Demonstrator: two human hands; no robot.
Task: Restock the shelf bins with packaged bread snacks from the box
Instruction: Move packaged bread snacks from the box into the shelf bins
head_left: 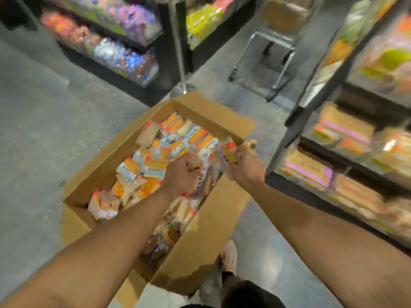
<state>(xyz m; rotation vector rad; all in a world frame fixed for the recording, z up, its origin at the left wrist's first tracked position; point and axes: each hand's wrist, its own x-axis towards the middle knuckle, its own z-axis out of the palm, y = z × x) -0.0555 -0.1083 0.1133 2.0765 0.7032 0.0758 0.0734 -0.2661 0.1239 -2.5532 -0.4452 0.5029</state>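
An open cardboard box (206, 232) stands on the floor, filled with several packaged bread snacks (153, 161) in clear, orange and blue wrappers. My left hand (181, 174) reaches into the box and grips a clear-wrapped bread packet (201, 177). My right hand (245, 166) is over the box's right edge and holds another bread packet (229, 152) with a red mark. The shelf bins (347, 152) on the right hold similar wrapped breads. The whole view is blurred by motion.
A second shelf unit (124, 54) with colourful packets stands at the back left. A metal pole with a round base (181, 85) rises behind the box. A metal step stool (266, 63) stands further back. My shoe (229, 254) is beside the box.
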